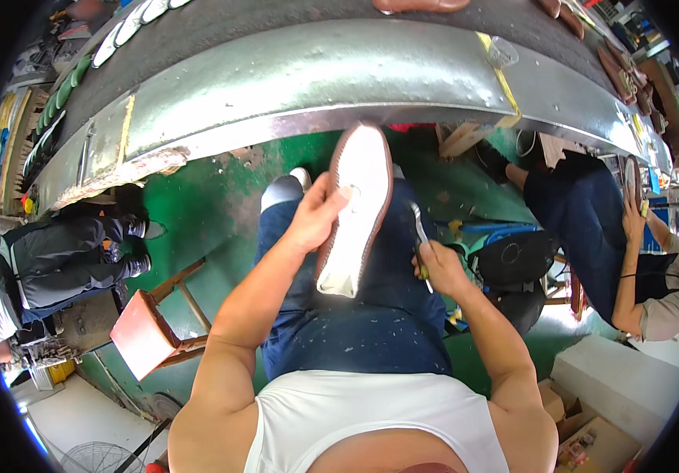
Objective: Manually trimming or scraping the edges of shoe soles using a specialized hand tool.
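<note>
Over my lap, my left hand [319, 213] grips a brown shoe [364, 173] with its white underside turned up and stitching along the edge. The thumb presses on the white bottom while the other fingers are out of sight beneath. To the right of the shoe and apart from it, my right hand [439, 266] is closed round a slim metal hand tool [419, 225] with a bent tip. A bit of yellow-green shows at the grip; its exact kind I cannot make out.
A metal-edged workbench [308, 71] spans the front, with more brown shoes [426, 4] on its dark top. To my left stands a reddish stool [144, 335]. A co-worker [639, 260] sits at the right, near a black bag [517, 260]; another person's legs [79, 252] show at the left.
</note>
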A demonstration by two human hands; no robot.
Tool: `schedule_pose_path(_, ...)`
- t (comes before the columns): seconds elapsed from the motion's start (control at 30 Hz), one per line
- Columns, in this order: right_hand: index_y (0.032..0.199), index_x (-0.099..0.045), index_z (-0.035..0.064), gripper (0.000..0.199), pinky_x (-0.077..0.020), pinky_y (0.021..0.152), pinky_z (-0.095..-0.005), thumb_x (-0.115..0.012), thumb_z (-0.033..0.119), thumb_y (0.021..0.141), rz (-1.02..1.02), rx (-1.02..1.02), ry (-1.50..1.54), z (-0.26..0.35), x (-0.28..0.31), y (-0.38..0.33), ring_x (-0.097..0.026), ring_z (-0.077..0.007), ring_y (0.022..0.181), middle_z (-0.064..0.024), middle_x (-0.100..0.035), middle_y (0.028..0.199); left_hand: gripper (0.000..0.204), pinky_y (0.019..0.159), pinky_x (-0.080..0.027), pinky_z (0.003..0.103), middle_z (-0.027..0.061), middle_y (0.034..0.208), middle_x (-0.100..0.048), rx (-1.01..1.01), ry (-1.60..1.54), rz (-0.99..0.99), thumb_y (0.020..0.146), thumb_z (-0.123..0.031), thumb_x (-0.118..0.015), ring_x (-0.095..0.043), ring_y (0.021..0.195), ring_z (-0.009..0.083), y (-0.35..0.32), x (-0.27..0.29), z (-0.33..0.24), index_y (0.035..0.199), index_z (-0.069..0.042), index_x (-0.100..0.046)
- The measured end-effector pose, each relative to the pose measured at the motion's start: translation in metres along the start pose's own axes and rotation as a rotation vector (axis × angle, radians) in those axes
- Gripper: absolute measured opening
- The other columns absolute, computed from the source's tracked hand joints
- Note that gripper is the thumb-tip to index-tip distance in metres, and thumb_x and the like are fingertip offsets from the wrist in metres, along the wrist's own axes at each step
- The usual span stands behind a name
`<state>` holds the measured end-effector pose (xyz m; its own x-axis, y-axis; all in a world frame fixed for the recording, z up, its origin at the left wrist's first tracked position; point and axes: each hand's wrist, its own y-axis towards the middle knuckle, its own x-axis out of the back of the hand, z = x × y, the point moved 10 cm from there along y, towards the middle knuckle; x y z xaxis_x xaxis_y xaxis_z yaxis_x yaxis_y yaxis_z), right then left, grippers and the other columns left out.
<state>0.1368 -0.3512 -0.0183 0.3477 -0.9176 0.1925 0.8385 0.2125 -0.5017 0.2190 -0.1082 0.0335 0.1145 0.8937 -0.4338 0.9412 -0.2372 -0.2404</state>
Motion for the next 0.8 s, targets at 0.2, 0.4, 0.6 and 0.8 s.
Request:
schedule_pose_path(0.2,0.099,-0.066,0.0017,0.035,-0.0542,0.071,-0.042,-0.066,0.036,0.092,0.049,0.47,-0.82,0.064,-0.035,-0.046,-0.066,-0.032,0.077,-0.0128,-0.066,0.087,0.071,0.104,-0.048,0.053,0.0211,0.14,-0.055,0.114,-1.003,0.317,0.103,-0.058,-0.037,-0.057,0.124,0.0393,0.016,-0.032,-0.112,0.148,-0.003,-0.042)
schedule_pose_path(0.4,0.112,-0.068,0.0011,0.044,-0.0465,0.097,-0.0479,-0.08,0.027,0.079,-0.031,0.616,-0.864,0.079,-0.037,-0.06,-0.056,-0.0378,0.114,-0.0174,-0.059,0.119,0.066,0.096,-0.049,0.062,0.0191,0.13,-0.061,0.006,-0.82,0.266,0.102,-0.062,-0.035,-0.059,0.12,0.0424,0.017,-0.032,-0.099,0.142,-0.011,-0.049)
schedule_pose_path(0.6,0.108,-0.067,0.0006,0.035,-0.0471,0.096,-0.0466,-0.078,0.019,0.08,-0.12,0.857,-0.77,0.138,-0.029,-0.056,-0.058,-0.0384,0.112,-0.0164,-0.059,0.118,0.066,0.097,-0.048,0.063,0.0188,0.128,-0.062,0.039,-0.805,0.106,0.102,-0.062,-0.034,-0.059,0.12,0.0431,0.015,-0.028,-0.101,0.141,-0.011,-0.049)
schedule_pose_path(0.8,0.108,-0.066,0.0007,0.031,-0.0486,0.095,-0.0454,-0.076,0.017,0.083,-0.139,0.98,-0.656,0.201,-0.03,-0.04,-0.059,-0.0383,0.111,-0.0163,-0.06,0.119,0.065,0.096,-0.049,0.063,0.0182,0.129,-0.061,0.027,-0.818,0.115,0.102,-0.063,-0.033,-0.06,0.119,0.0434,0.016,-0.03,-0.099,0.141,-0.013,-0.049)
